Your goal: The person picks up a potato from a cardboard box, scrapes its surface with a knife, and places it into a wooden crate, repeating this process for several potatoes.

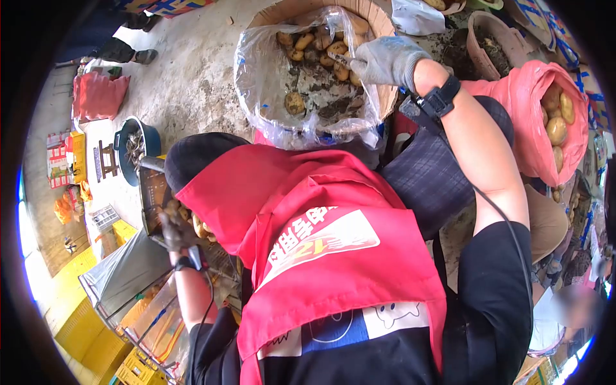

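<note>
A grey glove covers my right hand (388, 61), whose fingers are closed on a thin, narrow object (339, 58) too small to name. That hand is over the right side of a round tub (385, 29) lined with clear plastic (253, 74). Potatoes (305, 42) lie along the tub's far side, and a single potato (294, 102) rests apart near its left side. My left hand (173, 232), in a dark glove, is at a dark crate (153, 196) beside several potatoes (202, 228). Its fingers are smeared, so its grip is unclear.
An open pink sack (513, 96) of potatoes stands at the right, below a pinkish bucket (487, 48). Left are a dark green tub (153, 144), a red sack (96, 96) and yellow crates (125, 232). People show at the upper left and right edge.
</note>
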`<state>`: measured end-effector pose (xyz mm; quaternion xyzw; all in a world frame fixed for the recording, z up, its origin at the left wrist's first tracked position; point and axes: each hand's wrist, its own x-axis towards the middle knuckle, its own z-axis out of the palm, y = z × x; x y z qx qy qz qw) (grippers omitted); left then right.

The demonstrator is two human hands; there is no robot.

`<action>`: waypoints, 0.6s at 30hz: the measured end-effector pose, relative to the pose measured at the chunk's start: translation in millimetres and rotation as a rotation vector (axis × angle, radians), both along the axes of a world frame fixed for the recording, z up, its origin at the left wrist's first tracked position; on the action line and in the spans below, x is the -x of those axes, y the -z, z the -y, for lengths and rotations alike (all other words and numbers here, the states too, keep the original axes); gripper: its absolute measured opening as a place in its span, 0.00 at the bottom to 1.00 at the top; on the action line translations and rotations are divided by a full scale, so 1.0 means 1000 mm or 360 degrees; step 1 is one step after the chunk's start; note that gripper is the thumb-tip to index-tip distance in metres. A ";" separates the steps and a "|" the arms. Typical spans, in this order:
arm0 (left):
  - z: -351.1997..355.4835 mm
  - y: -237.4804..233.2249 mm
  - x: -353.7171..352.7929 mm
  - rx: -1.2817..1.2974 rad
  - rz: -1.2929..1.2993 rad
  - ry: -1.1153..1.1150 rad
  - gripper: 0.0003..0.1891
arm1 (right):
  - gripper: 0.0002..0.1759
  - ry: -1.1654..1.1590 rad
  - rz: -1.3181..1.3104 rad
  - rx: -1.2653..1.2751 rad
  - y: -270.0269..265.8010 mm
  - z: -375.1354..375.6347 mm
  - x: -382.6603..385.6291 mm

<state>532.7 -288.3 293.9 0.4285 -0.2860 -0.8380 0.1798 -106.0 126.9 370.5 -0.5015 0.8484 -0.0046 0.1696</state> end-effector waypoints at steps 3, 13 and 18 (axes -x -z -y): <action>0.017 0.062 -0.056 0.0921 0.1072 -0.0019 0.12 | 0.26 0.0057 0.0014 0.0079 -0.001 -0.010 0.001; -0.025 -0.163 0.378 0.1735 0.0150 0.1207 0.19 | 0.25 0.0075 0.0016 0.0150 -0.026 -0.004 -0.005; -0.116 -0.001 0.538 0.1992 0.0790 0.2381 0.29 | 0.17 0.0025 0.0111 0.0470 -0.028 -0.018 0.005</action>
